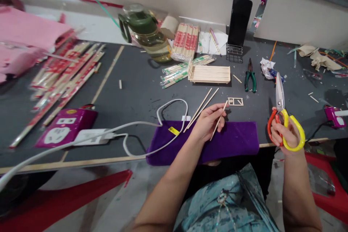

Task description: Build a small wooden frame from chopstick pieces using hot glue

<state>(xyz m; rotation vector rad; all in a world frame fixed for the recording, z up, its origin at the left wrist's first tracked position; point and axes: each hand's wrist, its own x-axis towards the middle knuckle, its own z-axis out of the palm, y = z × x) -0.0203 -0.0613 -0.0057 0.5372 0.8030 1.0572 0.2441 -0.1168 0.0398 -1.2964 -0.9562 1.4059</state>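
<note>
My left hand (208, 122) is closed in a pinch on a short wooden stick (219, 120), held over a purple cloth (233, 141) at the table's near edge. Two longer sticks (200, 108) lie just left of that hand, partly on the cloth. My right hand (285, 135) grips a pair of scissors (280, 110) with one red and one yellow handle; the blades point up and are closed. A small rectangular stick frame (235, 101) lies on the table between the hands.
A stick-built tray (208, 73) and wrapped chopstick bundles (185, 41) lie behind, with a glass teapot (145, 30), a phone on a stand (239, 21) and green pliers (250, 77). A white cable (130, 130) runs to a purple power strip (63, 129). More chopsticks (65, 79) lie left.
</note>
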